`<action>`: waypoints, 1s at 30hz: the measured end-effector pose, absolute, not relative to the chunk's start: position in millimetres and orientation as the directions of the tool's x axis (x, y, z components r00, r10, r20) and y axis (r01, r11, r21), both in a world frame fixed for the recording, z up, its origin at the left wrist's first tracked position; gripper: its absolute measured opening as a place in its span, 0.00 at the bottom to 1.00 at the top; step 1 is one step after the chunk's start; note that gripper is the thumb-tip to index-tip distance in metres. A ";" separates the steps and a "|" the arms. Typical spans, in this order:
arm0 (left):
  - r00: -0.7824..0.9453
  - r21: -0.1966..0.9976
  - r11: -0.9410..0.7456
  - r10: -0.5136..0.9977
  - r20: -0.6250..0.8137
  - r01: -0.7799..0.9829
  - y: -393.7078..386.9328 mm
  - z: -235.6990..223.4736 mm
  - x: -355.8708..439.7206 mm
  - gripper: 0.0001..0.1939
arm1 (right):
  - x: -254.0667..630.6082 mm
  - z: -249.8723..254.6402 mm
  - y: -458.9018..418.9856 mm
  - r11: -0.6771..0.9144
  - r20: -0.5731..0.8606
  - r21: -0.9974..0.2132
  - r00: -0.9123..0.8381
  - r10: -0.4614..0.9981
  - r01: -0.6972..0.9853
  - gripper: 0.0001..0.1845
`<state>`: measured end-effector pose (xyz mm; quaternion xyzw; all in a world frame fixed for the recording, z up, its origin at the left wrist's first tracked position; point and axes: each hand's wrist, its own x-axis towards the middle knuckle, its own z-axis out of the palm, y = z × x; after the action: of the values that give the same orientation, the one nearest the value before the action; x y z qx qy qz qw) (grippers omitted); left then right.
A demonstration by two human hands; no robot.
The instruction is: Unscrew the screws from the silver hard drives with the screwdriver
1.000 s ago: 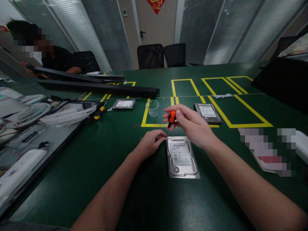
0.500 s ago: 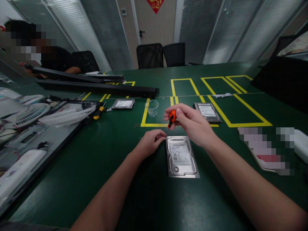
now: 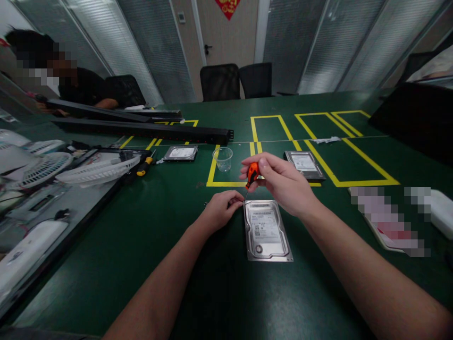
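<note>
A silver hard drive [image 3: 268, 236] with a white label lies flat on the green table before me. My right hand [image 3: 285, 184] is closed around the orange and black handle of a small screwdriver [image 3: 252, 175], held tilted above the drive. Its thin shaft points down to the far left corner of the drive. At that same corner is my left hand [image 3: 222, 208], fingers curled and thumb and forefinger pinched beside the screwdriver tip. Whatever sits in that pinch is too small to make out. Small bits of metal show just behind the left hand.
A clear plastic cup [image 3: 222, 159] stands beyond my hands. Two more hard drives lie behind, one left [image 3: 181, 153] and one right [image 3: 303, 163]. At left are a yellow screwdriver [image 3: 144, 167], fan parts [image 3: 99, 171] and long black bars [image 3: 148, 130]. A person sits far left.
The screwdriver handle has shifted very slightly in my right hand's fingers. Both hands and the hard drive otherwise keep their places.
</note>
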<state>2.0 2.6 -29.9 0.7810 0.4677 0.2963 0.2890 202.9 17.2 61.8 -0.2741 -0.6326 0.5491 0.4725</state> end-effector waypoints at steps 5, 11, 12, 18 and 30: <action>0.391 0.733 -0.398 0.900 0.194 0.551 3.2 -31.7 1.5 0.04 | 201.1 67.5 11.1 0.234 0.279 -0.957 -0.317 0.907 -0.171 0.17; 0.387 0.728 -0.392 0.903 0.187 0.562 3.0 -31.6 1.3 0.04 | 202.2 64.8 13.0 0.252 0.299 -0.952 -0.351 0.887 -0.175 0.14; 0.388 0.729 -0.393 0.902 0.189 0.560 3.0 -31.6 1.3 0.04 | 202.9 63.6 14.4 0.257 0.304 -0.951 -0.374 0.876 -0.172 0.12; 0.390 0.738 -0.391 0.902 0.188 0.549 3.3 -32.1 0.8 0.04 | 203.3 65.0 14.0 0.249 0.290 -0.956 -0.385 0.876 -0.155 0.11; 0.389 0.734 -0.395 0.901 0.192 0.553 2.7 -31.6 1.3 0.04 | 203.9 63.0 16.1 0.253 0.292 -0.956 -0.376 0.879 -0.151 0.14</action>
<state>1.3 2.7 -31.6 0.7803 0.4658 0.2976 0.2924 203.9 16.1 63.0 -0.2889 -0.6307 0.5386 0.4782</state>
